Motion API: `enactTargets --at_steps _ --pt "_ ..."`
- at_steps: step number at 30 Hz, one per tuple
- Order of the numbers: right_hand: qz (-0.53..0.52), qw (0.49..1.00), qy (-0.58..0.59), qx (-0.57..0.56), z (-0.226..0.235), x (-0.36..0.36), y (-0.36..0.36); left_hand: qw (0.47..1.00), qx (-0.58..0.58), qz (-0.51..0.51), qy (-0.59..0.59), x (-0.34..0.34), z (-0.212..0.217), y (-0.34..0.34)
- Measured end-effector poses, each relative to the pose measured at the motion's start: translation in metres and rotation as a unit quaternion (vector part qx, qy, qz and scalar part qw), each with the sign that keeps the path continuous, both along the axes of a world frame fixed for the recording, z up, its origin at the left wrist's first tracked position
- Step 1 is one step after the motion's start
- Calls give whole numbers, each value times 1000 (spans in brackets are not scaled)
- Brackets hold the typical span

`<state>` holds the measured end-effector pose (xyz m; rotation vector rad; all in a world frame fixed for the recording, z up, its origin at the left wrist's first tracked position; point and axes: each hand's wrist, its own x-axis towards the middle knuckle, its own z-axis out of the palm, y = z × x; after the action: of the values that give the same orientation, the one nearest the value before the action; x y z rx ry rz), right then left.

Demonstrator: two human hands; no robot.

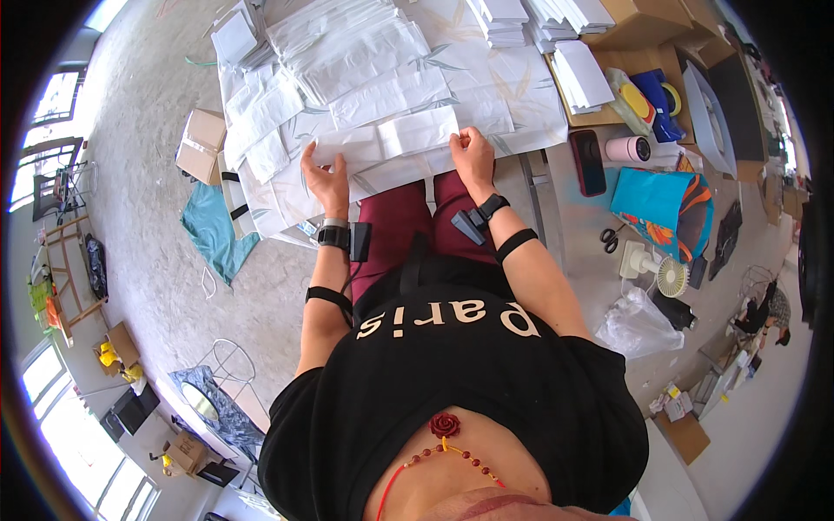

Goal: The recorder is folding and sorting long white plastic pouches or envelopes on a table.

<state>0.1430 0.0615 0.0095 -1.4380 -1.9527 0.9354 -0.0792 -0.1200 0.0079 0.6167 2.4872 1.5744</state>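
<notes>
A long flat white strip (391,137), thin like paper or film with a crease across its middle, stretches between my two hands at the table's near edge. At its left end is my left hand (327,181), thumb and forefinger around the corner. My right hand (473,163) pinches the right end with its fingers curled. Beyond it lie similar white strips (391,94), overlapping in rows. A large layered pile (347,48) of them spreads farther back. I cannot tell whether the held strip touches the tabletop.
The table (530,95) has a pale leaf-patterned cover. White card stacks (582,74) stand at the far right, another stack (236,39) at the far left. To the right are a phone (588,162), a pink cylinder (627,149), scissors (611,239) and a small fan (660,271).
</notes>
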Motion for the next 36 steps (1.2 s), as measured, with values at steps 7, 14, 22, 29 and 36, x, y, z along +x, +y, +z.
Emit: enactTargets --at_steps 7,14,22,29,36 --pt "-6 1000 0 -1 -3 1 1 964 -114 150 186 18 16 7" --pt "-3 1000 5 -14 4 2 -1 964 -11 -184 192 72 52 61" --pt "-9 1000 -4 -12 1 2 0 935 -10 -325 145 102 20 119" --pt "-18 999 -7 -38 -5 -1 -7 935 -10 -315 165 90 -39 133" --pt "-20 999 19 41 -21 10 5 927 -68 -320 186 99 -9 133"
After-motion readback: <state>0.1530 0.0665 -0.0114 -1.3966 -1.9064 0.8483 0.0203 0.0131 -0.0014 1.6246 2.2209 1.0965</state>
